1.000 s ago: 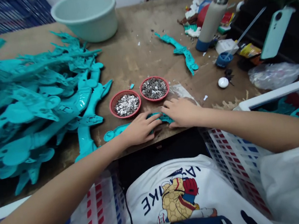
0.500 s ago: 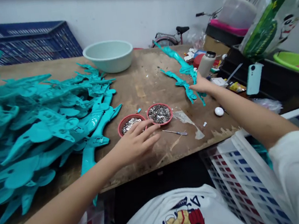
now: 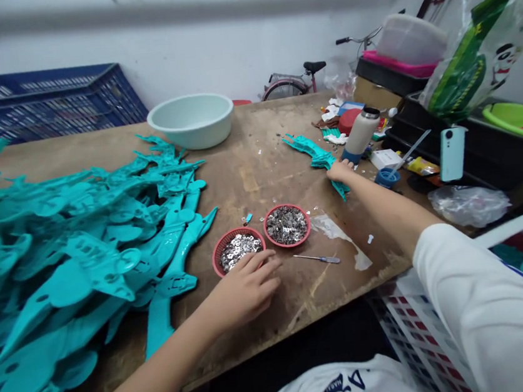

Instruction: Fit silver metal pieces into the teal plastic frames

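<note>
My right hand is at the right side of the table, its fingers closed over the lower part of a teal moulded plastic piece. The piece lies slantwise, and a second similar one seems to be stacked with it. My left hand hovers palm down at the front, fingers loosely stretched and holding nothing. Its fingertips overlap the near rim of a red basket of shiny metal bits. Beside that stands another red basket of darker metal bits. A small screwdriver lies in front of it.
At left is a large heap of teal plastic pieces. Behind stand a pale basin and a blue crate. A bottle, a phone and black bins crowd the right. A white crate stands below the edge.
My right hand has brought the upper teal piece down onto the other one, so they now lie together. My left hand has barely moved; the view has tilted up slightly.
</note>
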### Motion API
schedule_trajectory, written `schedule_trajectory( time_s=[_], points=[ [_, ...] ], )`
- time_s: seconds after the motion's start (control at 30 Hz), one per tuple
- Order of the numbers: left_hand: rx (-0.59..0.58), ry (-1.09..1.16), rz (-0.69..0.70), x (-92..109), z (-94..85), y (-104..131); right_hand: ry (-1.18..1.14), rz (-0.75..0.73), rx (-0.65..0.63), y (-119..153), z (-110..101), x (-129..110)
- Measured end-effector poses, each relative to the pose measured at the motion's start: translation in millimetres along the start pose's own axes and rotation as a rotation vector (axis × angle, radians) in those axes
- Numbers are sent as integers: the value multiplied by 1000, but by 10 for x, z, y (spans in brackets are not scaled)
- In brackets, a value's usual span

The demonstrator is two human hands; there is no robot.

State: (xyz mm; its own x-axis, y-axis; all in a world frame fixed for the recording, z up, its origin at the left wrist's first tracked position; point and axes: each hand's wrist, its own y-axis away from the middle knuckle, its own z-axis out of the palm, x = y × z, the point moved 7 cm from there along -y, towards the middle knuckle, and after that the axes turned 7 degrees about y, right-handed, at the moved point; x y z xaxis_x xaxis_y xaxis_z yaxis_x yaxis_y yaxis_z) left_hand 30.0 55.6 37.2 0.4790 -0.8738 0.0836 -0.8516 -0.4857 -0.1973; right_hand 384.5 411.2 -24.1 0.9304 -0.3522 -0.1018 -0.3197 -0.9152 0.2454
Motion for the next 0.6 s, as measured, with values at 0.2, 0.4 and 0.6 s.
schedule_trajectory(
  time_s=[0.2, 0.4, 0.6],
  points=[
    [0, 64, -41, -10, 1, -1, 23, -50, 11, -53, 16, 10],
    [20, 89, -37, 19, 6, 13, 72, -85, -26, -100, 38, -10],
    [0, 95, -47, 4, -41, 4, 166, -74, -31, -55, 94, -22]
  ],
)
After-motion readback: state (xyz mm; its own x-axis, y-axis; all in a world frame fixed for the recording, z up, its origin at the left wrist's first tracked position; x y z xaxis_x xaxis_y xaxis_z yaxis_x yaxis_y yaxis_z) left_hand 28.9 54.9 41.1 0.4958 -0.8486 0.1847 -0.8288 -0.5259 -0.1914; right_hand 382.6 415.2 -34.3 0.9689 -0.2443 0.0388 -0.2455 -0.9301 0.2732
